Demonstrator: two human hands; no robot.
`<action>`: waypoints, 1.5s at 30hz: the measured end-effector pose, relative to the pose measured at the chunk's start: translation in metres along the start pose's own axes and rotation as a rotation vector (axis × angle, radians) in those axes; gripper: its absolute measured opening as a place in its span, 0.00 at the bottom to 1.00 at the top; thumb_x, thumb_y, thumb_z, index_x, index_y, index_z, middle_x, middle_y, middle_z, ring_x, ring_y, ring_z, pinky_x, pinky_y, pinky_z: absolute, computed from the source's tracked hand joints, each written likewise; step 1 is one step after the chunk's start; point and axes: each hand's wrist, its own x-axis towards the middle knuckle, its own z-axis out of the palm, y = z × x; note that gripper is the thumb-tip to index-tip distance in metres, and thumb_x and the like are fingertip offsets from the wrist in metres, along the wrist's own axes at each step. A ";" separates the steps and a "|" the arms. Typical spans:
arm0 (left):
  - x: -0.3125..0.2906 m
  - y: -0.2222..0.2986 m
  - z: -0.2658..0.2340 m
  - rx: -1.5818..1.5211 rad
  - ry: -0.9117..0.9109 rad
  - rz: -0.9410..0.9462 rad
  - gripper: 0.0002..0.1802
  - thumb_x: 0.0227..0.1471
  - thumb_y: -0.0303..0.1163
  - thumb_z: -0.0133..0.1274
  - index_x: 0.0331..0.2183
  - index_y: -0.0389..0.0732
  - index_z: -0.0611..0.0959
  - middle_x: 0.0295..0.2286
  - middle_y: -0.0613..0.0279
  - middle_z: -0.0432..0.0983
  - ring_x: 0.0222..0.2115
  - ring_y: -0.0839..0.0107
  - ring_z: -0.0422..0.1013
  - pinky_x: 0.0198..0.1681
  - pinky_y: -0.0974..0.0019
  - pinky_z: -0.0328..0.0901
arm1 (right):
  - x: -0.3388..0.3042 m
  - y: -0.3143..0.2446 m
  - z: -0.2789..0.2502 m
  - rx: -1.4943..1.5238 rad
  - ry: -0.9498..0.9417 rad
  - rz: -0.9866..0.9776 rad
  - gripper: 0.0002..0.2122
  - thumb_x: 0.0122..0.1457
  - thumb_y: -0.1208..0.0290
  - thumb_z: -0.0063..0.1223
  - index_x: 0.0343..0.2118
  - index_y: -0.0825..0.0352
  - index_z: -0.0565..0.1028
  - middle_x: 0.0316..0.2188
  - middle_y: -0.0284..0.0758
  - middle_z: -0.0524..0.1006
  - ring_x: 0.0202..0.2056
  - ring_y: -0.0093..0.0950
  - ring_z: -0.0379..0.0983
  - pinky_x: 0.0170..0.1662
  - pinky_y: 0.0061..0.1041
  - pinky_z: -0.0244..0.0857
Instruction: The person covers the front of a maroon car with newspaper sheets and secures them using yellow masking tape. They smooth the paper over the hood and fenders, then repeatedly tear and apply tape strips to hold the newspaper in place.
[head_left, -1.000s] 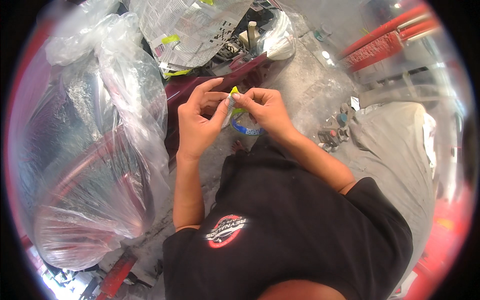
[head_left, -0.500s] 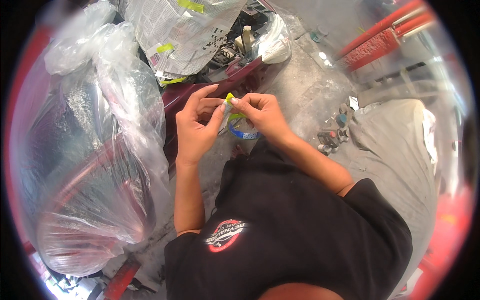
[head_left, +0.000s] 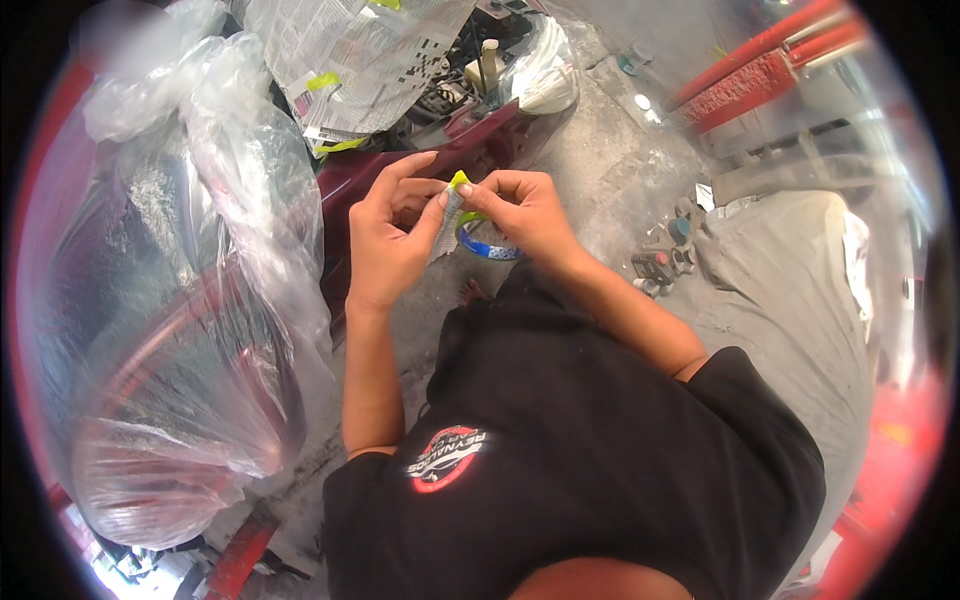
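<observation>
My left hand (head_left: 390,240) pinches the edge of a narrow piece of newspaper (head_left: 449,218) between thumb and forefinger. At the top of that paper sits a bit of yellow-green masking tape (head_left: 459,179), pinched by the thumb and fingers of my right hand (head_left: 527,220). My fingertips almost meet there. Below the right hand hangs a tape roll (head_left: 488,249) with a blue patterned inner ring and a yellow-green outer side. The right fingers partly cover the roll, so how it is held is not plain.
Ahead is a dark red car body panel (head_left: 480,145) with newspaper (head_left: 350,60) taped over it. Clear plastic sheeting (head_left: 170,300) drapes a vehicle on the left. A grey cover (head_left: 790,280) lies on the right, beside small containers (head_left: 655,265) on the floor.
Both hands have shifted slightly upward in view, still pinching at the tape. More of the newspaper strip shows between them, and the hanging roll sits a little higher.
</observation>
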 end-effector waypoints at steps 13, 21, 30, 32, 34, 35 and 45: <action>-0.001 -0.003 -0.004 -0.035 -0.014 -0.019 0.25 0.58 0.21 0.61 0.57 0.35 0.76 0.37 0.59 0.85 0.35 0.79 0.78 0.40 0.75 0.71 | 0.001 0.001 0.000 -0.022 -0.031 0.007 0.14 0.64 0.64 0.66 0.27 0.71 0.84 0.21 0.25 0.80 0.25 0.10 0.69 0.26 0.17 0.61; 0.007 0.002 -0.010 -0.065 -0.048 -0.066 0.27 0.58 0.23 0.63 0.58 0.33 0.74 0.35 0.58 0.85 0.36 0.78 0.79 0.42 0.74 0.72 | 0.005 0.004 0.002 -0.096 -0.034 -0.051 0.14 0.62 0.62 0.67 0.27 0.69 0.84 0.18 0.24 0.78 0.21 0.10 0.68 0.23 0.18 0.60; 0.016 0.004 -0.019 0.058 -0.083 -0.051 0.26 0.60 0.22 0.61 0.58 0.34 0.73 0.33 0.62 0.84 0.34 0.80 0.78 0.39 0.74 0.72 | 0.015 0.024 0.005 -0.107 -0.064 -0.149 0.13 0.59 0.62 0.69 0.31 0.70 0.85 0.19 0.28 0.80 0.23 0.12 0.72 0.26 0.20 0.65; 0.017 0.010 -0.017 0.123 -0.050 -0.017 0.24 0.61 0.23 0.60 0.57 0.35 0.73 0.32 0.63 0.82 0.32 0.79 0.78 0.36 0.73 0.71 | 0.013 0.014 0.006 -0.145 -0.067 -0.140 0.13 0.58 0.63 0.70 0.34 0.70 0.85 0.22 0.31 0.82 0.25 0.14 0.75 0.29 0.22 0.68; 0.018 0.012 -0.015 0.231 -0.012 0.040 0.22 0.61 0.23 0.58 0.55 0.35 0.73 0.31 0.63 0.81 0.31 0.77 0.78 0.34 0.72 0.71 | 0.009 -0.001 0.006 -0.214 -0.062 -0.102 0.14 0.56 0.64 0.70 0.37 0.71 0.85 0.26 0.35 0.84 0.27 0.18 0.78 0.32 0.24 0.71; 0.019 0.013 -0.014 0.307 0.008 0.080 0.20 0.62 0.22 0.57 0.54 0.35 0.73 0.31 0.62 0.81 0.30 0.76 0.78 0.33 0.71 0.70 | 0.009 0.002 0.007 -0.228 -0.065 -0.128 0.15 0.56 0.64 0.70 0.39 0.71 0.84 0.28 0.37 0.84 0.29 0.21 0.79 0.34 0.26 0.72; 0.031 0.028 -0.031 0.590 0.103 0.233 0.17 0.60 0.22 0.54 0.51 0.42 0.75 0.30 0.54 0.80 0.32 0.52 0.80 0.33 0.53 0.71 | 0.001 -0.030 0.016 -0.435 -0.020 -0.365 0.24 0.55 0.73 0.69 0.56 0.66 0.78 0.38 0.40 0.83 0.37 0.30 0.81 0.44 0.29 0.73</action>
